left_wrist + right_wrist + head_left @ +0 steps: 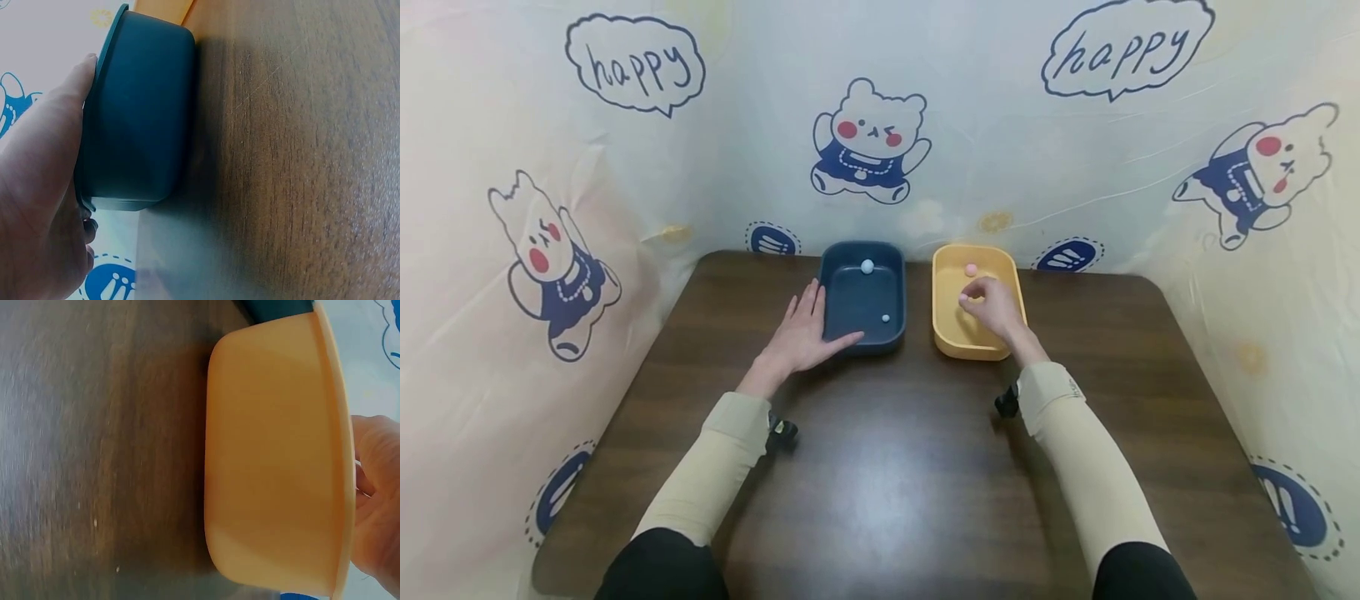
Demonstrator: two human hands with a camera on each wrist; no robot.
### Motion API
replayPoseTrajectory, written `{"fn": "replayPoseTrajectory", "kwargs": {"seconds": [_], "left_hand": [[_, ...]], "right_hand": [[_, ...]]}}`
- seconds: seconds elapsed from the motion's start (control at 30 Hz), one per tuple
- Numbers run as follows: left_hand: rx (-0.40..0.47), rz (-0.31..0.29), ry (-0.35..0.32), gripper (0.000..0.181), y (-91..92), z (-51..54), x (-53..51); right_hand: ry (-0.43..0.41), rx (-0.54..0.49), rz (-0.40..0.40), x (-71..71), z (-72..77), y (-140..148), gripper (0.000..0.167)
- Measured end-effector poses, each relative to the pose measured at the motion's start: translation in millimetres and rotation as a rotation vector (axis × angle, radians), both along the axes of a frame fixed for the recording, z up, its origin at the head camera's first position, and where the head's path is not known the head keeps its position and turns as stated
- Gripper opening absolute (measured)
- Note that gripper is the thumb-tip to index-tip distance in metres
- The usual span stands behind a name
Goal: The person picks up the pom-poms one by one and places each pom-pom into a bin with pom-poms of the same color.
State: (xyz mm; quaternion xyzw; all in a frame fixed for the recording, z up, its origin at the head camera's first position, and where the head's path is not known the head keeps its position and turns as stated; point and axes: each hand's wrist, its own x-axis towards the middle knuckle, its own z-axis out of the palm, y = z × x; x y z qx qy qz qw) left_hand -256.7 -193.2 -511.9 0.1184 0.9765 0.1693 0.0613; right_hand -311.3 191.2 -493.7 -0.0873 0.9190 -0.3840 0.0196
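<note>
A dark blue tray (863, 302) holds a larger pale blue ball (867, 266) near its far end and a smaller one (886, 318) near its front right. My left hand (797, 337) rests on this tray's left front rim, fingers straight and thumb spread along the front edge. To the right stands a yellow tray (950, 340) with a pink ball (972, 270) towards its far end. Over its inside is my right hand (992, 307), thumb and index finger pinching a small pink ball (963, 298). In the right wrist view, the tray wall hides those fingertips.
Both trays stand side by side at the back of a brown wooden table (857, 467), with a narrow gap between them. Behind the table hangs a pale cloth (737, 125) printed with cartoon bears. A small black camera sits at each wrist.
</note>
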Motion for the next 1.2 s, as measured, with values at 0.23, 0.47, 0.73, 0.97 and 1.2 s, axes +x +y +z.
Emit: {"fn": "replayPoseTrajectory", "kwargs": {"seconds": [0.23,0.47,0.73,0.97,1.2], "left_hand": [[0.014,-0.002,0.007,0.133,3.3,4.4,-0.5],[0.009,-0.009,-0.008,0.133,3.6,5.2,-1.0],[0.006,-0.007,-0.003,0.133,4.4,3.1,-0.8],[0.004,-0.017,-0.010,0.132,4.3,4.8,-1.8],[-0.019,-0.018,0.006,0.131,1.9,2.7,-4.2]], "right_hand": [[-0.039,0.082,-0.014,-2.7,-2.3,4,0.027],[-0.060,0.089,-0.023,-2.6,-4.0,6,0.028],[-0.071,0.103,-0.027,0.3,-7.9,8,0.032],[-0.034,0.116,-0.020,0.9,-9.5,11,0.034],[0.041,0.145,0.009,3.8,-5.6,14,0.042]]}}
